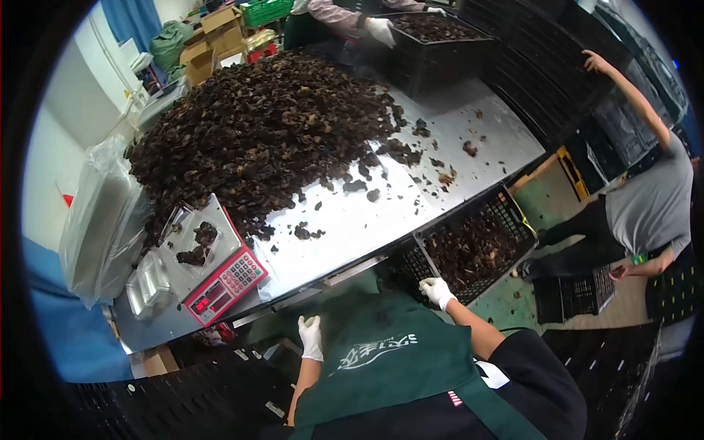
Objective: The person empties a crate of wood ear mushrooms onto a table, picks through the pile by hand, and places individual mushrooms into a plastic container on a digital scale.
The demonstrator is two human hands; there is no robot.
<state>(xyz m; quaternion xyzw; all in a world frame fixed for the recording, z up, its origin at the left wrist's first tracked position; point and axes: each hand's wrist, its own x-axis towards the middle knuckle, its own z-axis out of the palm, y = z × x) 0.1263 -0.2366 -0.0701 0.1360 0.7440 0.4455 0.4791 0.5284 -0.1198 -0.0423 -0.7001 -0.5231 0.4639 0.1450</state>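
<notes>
My left hand (311,337), in a white glove, is raised in front of my green apron, just off the table's near edge. Its fingers are slightly bent and apart, with nothing in them. My right hand (438,292), gloved too, has its fingers curled at the near left side of a black plastic crate (524,253). Dark dried fungus pieces (469,249) lie in that crate, which stands against the table's near side. On the metal table (323,257) rises a large heap of the same dried fungus (264,125).
A red-rimmed scale (227,286) bears a clear tray with some fungus. Clear plastic boxes (148,286) and bagged trays (103,220) are at left. Across the table, a gloved person (337,15) is beside another filled crate (440,55). A person in grey (649,198) reaches toward stacked crates at right.
</notes>
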